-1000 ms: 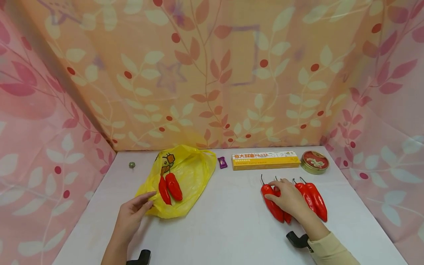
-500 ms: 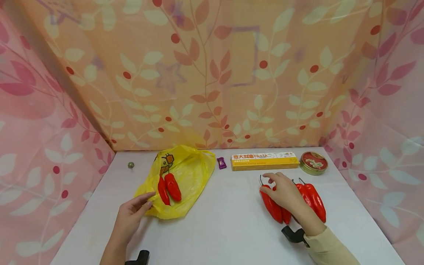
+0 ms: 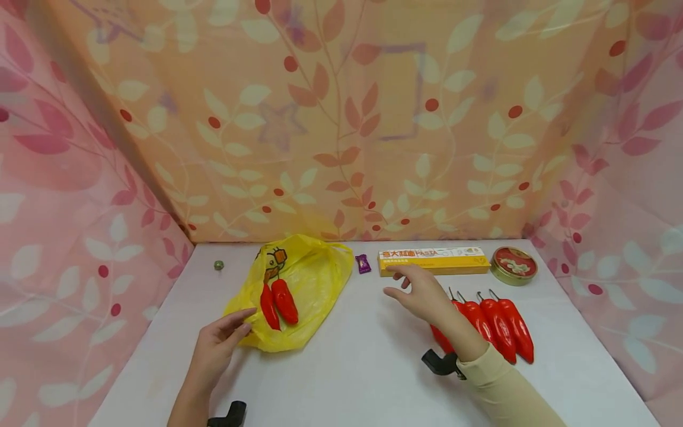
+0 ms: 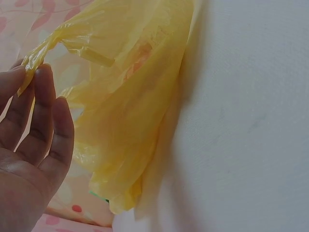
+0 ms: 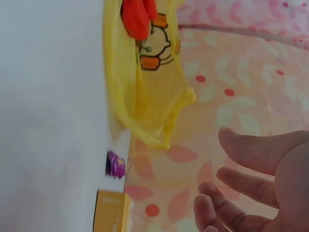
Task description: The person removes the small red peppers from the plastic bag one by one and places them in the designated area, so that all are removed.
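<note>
My left hand [image 3: 213,350] pinches the near-left edge of a yellow plastic bag [image 3: 322,296]; the left wrist view shows the bag's film [image 4: 36,60] between thumb and fingers. Two red peppers [image 3: 285,302] lie on the bag, beside its printed cartoon. My right hand [image 3: 424,296] hovers over the table between the bag and a row of red peppers [image 3: 516,329]. Nothing is in its grasp, and in the right wrist view its fingers [image 5: 246,186] are spread and loosely bent. The right hand and forearm partly cover the leftmost pepper of that row, whose stems point away from me.
Along the back of the white table [image 3: 341,379] are a small purple wrapped candy [image 3: 363,264], a yellow and white pasta box [image 3: 434,267] and a round red-topped tin [image 3: 514,265]. A small greenish ball [image 3: 219,265] sits at the back left. Patterned cloth walls enclose three sides.
My right hand has lifted off the row of red peppers and moved left, empty, uncovering more of them. My left hand keeps its pinch on the bag. The head view has shifted slightly.
</note>
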Demonstrator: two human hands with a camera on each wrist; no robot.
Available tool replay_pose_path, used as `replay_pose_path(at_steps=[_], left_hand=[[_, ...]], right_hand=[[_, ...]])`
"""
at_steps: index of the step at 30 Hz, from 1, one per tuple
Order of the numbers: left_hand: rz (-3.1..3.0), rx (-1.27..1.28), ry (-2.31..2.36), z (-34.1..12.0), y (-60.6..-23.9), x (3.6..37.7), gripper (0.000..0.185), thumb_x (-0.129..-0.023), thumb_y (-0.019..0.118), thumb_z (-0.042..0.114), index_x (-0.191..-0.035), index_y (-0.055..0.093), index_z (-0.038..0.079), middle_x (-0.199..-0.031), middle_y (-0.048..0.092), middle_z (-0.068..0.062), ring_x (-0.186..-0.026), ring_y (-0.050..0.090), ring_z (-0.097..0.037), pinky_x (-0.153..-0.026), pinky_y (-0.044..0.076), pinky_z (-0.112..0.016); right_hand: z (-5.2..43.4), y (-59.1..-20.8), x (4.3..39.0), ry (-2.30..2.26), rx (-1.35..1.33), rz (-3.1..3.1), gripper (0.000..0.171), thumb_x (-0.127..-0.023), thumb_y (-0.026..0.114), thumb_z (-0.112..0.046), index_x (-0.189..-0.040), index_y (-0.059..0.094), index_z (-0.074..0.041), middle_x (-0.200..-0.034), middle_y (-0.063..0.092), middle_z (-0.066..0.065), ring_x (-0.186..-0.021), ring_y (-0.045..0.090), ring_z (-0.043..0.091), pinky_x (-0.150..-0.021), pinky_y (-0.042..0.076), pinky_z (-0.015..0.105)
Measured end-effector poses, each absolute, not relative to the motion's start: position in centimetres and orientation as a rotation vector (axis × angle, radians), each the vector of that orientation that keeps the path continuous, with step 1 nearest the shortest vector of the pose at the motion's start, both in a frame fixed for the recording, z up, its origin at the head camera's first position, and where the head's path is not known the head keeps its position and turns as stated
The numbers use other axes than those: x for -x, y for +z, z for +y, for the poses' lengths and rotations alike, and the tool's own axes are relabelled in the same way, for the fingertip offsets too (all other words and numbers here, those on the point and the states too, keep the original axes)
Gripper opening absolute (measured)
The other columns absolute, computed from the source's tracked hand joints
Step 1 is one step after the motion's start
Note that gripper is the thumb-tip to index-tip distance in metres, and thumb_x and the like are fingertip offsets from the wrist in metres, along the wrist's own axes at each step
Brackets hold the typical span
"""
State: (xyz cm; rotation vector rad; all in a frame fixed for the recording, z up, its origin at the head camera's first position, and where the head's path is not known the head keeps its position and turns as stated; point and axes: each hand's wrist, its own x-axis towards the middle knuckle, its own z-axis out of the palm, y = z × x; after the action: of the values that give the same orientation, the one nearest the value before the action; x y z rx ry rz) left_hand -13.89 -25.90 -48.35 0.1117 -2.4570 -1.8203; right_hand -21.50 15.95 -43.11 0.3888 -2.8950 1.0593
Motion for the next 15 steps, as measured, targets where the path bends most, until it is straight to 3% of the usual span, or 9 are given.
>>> replay_pose_path(at_steps=[7, 15], left_hand=[[-2.451, -0.113, -1.816, -25.8, -48.3, 13.9, 0.033, -0.098, 0.067, 0.011, -0.130, 0.067, 0.005, -0.128, 0.067, -0.007, -0.102, 0.065, -0.003, -0.087, 0.055, -0.015], [-2.423, -0.100, -1.831, -25.9, -48.4, 13.8, 0.033, -0.098, 0.067, 0.011, -0.130, 0.067, 0.004, -0.129, 0.067, -0.009, -0.104, 0.064, -0.002, -0.088, 0.055, -0.015]], right_hand=[[13.1, -42.6, 22.4, 1.159, -0.494, -2.830, 0.053, -0.088, 0.079, -0.037, -0.134, 0.064, -0.017, -0.116, 0.069, 0.004, -0.094, 0.062, 0.018, -0.076, 0.056, 0.029], [9.4, -42.3, 23.8, 1.237, -0.612, -2.796, 0.051, -0.089, 0.079, -0.031, -0.135, 0.063, -0.018, -0.120, 0.068, 0.001, -0.104, 0.064, 0.020, -0.087, 0.058, 0.036]])
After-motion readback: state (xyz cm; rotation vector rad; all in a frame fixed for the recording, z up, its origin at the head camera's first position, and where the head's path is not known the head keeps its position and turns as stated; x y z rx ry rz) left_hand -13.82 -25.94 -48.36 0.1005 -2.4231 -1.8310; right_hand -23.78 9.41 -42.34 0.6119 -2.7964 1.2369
